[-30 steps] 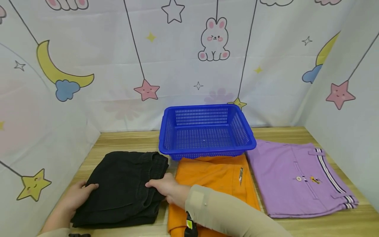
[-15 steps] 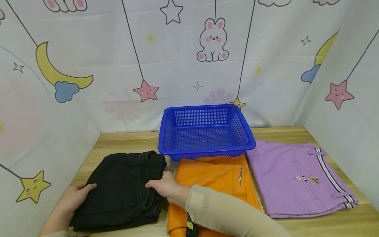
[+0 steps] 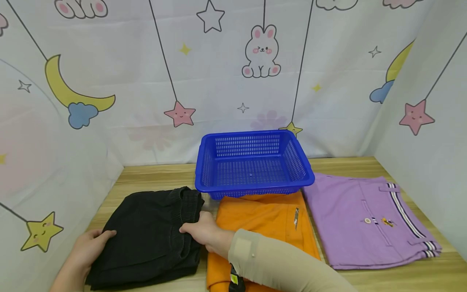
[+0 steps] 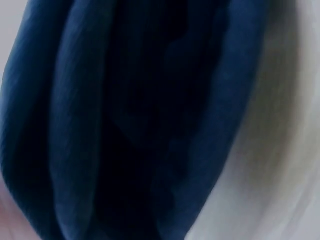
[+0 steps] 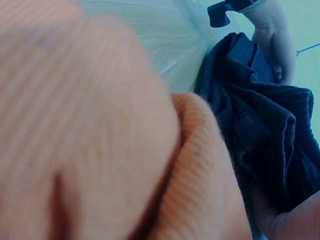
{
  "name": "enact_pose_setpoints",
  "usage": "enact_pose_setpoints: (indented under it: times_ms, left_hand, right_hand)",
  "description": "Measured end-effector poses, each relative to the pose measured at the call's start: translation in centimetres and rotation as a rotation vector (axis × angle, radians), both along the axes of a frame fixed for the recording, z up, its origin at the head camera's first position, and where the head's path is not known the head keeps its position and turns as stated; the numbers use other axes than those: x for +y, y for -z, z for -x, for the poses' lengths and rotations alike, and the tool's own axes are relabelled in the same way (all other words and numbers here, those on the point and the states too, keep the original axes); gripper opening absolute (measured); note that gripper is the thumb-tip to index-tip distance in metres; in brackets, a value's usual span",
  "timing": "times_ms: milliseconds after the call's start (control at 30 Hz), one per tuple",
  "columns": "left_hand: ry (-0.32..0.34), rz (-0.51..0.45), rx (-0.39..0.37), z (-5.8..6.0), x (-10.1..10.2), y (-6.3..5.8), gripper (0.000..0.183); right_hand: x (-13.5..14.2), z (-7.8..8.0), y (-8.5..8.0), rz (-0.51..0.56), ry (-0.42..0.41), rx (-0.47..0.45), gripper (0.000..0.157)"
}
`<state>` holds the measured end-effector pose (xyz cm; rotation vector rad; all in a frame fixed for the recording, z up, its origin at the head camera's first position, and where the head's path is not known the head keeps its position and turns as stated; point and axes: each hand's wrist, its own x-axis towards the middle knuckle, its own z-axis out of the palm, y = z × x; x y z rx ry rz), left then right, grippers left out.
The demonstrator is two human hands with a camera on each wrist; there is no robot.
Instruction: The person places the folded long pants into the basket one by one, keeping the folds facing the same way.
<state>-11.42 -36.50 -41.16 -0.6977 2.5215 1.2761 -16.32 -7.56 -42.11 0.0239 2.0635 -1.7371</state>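
Black trousers (image 3: pixel 142 235) with an elastic waistband (image 3: pixel 191 207) lie folded in a thick stack on the left of the table. My left hand (image 3: pixel 85 249) grips their left edge, thumb on top and the other fingers hidden. At the waistband side my right hand (image 3: pixel 206 231) pinches the layers, thumb above and fingers tucked underneath. Dark folds of the trousers (image 4: pixel 150 110) fill most of the left wrist view, close and blurred. From the right wrist, the bunched layer edges of the trousers (image 5: pixel 265 125) show between both hands.
Orange folded clothing (image 3: pixel 262 219) lies under my right forearm, its ribbed cloth (image 5: pixel 100 125) looming in the right wrist view. A blue plastic basket (image 3: pixel 251 190) stands behind it, with nothing inside. Purple folded trousers (image 3: pixel 357 219) lie at right. Patterned white curtains (image 3: pixel 146 81) surround the wooden table.
The black trousers have shifted slightly toward me and left, with my left hand moving along. Their waistband end sits a little farther left; my right hand keeps nearly the same place.
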Motion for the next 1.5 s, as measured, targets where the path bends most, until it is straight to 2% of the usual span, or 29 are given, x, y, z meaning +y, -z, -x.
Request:
enact_pose_setpoints:
  times_ms: [333,500,700,1033,1500]
  left_hand:
    - [-0.054,-0.021,0.007,-0.3,0.0,0.1,0.064]
    - [-0.084,0.007,0.019,-0.5,0.1,-0.1,0.065]
    - [-0.103,0.02,0.017,-0.9,0.2,-0.6,0.069]
    - [-0.205,0.027,0.038,-1.2,0.3,-0.6,0.066]
    - [-0.257,0.066,0.084,-1.8,0.6,-1.5,0.06]
  right_hand:
    - [0.0,-0.2,-0.4,-0.007,-0.011,0.045,0.036]
    - [-0.1,-0.4,-0.6,0.004,-0.016,0.071,0.034]
    - [-0.1,-0.6,-0.8,-0.01,-0.026,0.072,0.037]
    - [-0.1,-0.8,-1.5,0.027,-0.053,0.088,0.035]
    - [-0.1,-1.0,-2.1,-0.003,-0.064,0.097,0.041]
